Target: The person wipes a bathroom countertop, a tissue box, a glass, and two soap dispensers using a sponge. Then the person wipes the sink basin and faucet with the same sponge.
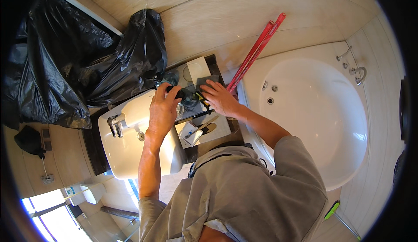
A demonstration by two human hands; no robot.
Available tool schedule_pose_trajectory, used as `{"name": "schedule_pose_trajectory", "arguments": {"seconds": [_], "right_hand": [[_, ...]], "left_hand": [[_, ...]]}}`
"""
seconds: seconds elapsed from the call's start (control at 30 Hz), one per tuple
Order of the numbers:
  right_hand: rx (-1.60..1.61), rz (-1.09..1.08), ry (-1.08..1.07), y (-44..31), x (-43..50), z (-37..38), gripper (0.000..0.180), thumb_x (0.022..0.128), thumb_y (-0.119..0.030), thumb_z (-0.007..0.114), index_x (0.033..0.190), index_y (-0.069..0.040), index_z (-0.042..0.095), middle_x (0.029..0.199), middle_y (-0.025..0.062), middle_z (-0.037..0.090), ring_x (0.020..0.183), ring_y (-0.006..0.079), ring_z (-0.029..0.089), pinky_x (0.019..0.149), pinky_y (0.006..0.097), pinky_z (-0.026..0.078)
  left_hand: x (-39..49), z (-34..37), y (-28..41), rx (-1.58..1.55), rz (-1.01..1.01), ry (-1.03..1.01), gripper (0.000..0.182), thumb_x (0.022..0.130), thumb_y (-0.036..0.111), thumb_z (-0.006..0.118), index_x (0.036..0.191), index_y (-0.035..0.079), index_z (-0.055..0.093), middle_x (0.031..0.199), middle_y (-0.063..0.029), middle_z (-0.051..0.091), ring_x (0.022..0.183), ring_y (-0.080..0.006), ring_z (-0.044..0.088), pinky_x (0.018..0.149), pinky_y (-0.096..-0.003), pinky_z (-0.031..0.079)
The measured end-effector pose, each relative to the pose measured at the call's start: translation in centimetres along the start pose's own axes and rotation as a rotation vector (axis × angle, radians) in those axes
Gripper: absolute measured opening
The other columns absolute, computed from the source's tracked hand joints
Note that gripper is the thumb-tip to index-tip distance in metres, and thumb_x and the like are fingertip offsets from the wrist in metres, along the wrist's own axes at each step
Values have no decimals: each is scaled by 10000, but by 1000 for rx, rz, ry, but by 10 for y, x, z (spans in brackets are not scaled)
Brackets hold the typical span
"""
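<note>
My left hand (165,106) is at the black cap (176,93) of a dark glass or plastic bottle (189,98), its fingers curled about the cap. My right hand (220,98) lies with spread fingers on a dark grey cloth (206,81) at the counter's back. Beneath its fingertips and beside the bottle is a black and yellow tool (203,99), partly hidden. A second bluish bottle (170,78) stands just behind my left hand. Nearer to me, a brush with a wooden handle (205,123) lies across a small white tray (190,133).
A white washbasin (130,144) with a chrome tap (116,126) is at the left. Black plastic sheeting (98,52) covers the back left. Two red poles (254,54) lean between the counter and a round white bathtub (320,124). A green-headed squeegee or brush (332,210) is on the lower right.
</note>
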State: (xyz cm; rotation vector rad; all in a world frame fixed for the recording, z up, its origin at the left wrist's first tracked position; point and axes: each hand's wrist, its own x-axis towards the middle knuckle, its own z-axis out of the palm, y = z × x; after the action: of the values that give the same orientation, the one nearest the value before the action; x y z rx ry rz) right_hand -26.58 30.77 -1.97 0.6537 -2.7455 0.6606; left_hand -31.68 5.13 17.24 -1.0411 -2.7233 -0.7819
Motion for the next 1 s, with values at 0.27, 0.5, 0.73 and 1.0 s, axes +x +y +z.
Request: {"name": "schedule_pose_trajectory", "arguments": {"seconds": [0.27,0.5,0.73,1.0], "right_hand": [[74,19,77,-42,-44,-6,579,925,-108,801,1491,-134,682,1631,120,570,1594,398,445,1290,572,403],[105,54,96,-40,-43,0,602,915,-90,796,1504,-140,684,1621,121,574,1606,399,435,1307,577,397],[64,89,75,-47,-41,0,619,927,-83,771,1535,-142,668,1664,120,553,1636,406,405,1331,572,371],[-46,93,80,-57,-21,4,532,1028,-207,736,1547,-115,659,1662,142,565,1633,405,407,1336,557,316]], "left_hand": [[26,-6,6,36,43,50,425,966,-41,793,1377,54,739,1405,-242,629,1125,-444,729,905,-497,626],[79,2,6,90,49,100,350,1020,40,787,1368,81,774,1392,-221,672,1161,-468,743,930,-498,618],[102,44,-19,201,71,156,340,988,146,833,1320,112,771,1309,-200,697,1152,-442,728,933,-535,610],[106,33,-29,231,75,64,402,975,224,855,1359,145,770,1278,-199,730,1183,-425,729,953,-543,586]]}}
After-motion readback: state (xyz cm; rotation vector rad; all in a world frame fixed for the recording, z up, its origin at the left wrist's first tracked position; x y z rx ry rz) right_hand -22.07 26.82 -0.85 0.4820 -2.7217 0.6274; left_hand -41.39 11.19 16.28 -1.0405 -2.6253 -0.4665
